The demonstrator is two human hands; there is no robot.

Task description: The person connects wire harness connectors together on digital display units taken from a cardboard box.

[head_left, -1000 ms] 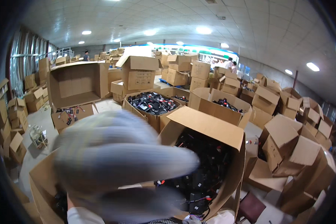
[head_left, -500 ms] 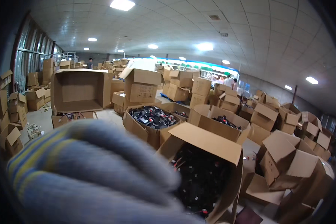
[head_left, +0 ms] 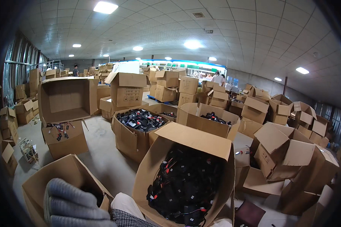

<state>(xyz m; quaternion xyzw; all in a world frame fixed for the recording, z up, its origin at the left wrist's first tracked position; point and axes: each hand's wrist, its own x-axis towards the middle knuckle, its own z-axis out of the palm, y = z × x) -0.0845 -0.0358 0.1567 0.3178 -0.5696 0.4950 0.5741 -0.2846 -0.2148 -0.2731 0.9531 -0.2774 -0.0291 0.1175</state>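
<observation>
My left hand (head_left: 77, 204), in a grey knitted glove, is at the lower left in front of an open cardboard box (head_left: 70, 166). Its fingers are pressed together and curled; whatever they hold, if anything, is hidden. To the right, a large open carton (head_left: 146, 185) tilts toward me. Inside lies a heap of small black parts (head_left: 182, 178) with wires and red and white connectors. Checkered cloth (head_left: 130, 219) and a pale trouser leg (head_left: 125, 204) show between the two boxes. My right hand is out of view.
Beyond stands a carton of black parts (head_left: 140, 120), with another part-filled carton (head_left: 208, 121) beside it. An upturned open box (head_left: 66, 96) is at left, above wired connectors (head_left: 60, 129). Empty cartons (head_left: 280, 151) crowd the right. People (head_left: 218, 78) stand far back.
My left hand has dropped from close before the camera to the lower left, uncovering the box there and more of the tilted carton. The view has shifted slightly.
</observation>
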